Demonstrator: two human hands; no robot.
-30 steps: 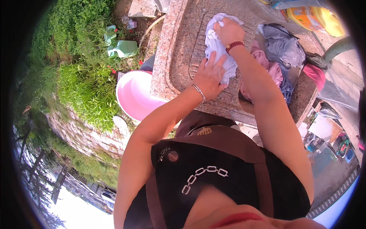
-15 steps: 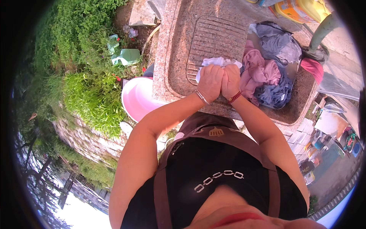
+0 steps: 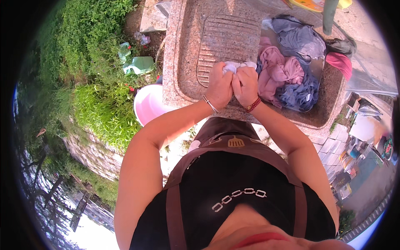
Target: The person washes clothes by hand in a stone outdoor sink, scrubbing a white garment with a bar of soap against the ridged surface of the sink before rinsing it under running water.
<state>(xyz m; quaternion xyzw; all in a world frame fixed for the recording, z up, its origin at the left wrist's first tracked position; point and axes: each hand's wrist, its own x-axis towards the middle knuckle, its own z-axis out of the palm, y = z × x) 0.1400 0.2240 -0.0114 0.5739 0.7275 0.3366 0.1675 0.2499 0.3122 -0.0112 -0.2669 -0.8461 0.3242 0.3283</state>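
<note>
While clenching white cloth in the tight grip of left hand and right hand, at the near end of the ribbed washboard, apparently squeezing or kneading; next, likely calls for firm, even pressure from both.

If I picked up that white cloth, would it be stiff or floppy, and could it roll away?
Probably floppy: the white cloth is crumpled into a bunch in the left hand and right hand. It likely wouldn't roll, since its visible part is creased and uneven.
</note>
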